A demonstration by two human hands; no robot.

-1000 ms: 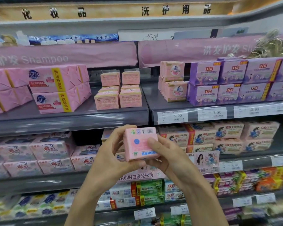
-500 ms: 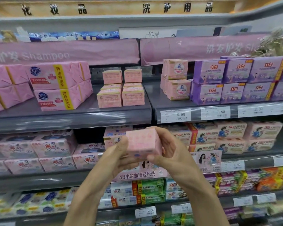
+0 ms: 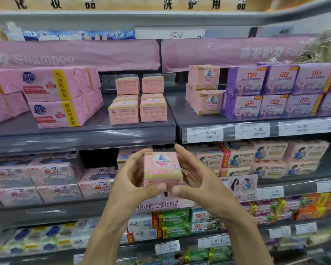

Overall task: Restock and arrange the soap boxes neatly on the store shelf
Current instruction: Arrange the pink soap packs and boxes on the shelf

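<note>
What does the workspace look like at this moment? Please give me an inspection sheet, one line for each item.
Surface: dark grey metal shelf, upper tier, bare along its front.
Job's things: small pink cardboard soap box held in front of the middle tier; matching pink box stacks on the upper tier.
Clutter: nothing seen.
Grippers: left hand and right hand both hold the box, thumbs at its lower front.
Cables: nothing seen.
Surroundings: purple soap packs, white price labels, pink shampoo banner.

One left hand (image 3: 134,180) and one right hand (image 3: 197,180) hold one soap box (image 3: 161,169). Six small pink boxes (image 3: 123,112) show at twelve o'clock, three price tags (image 3: 204,133) at three o'clock.
</note>
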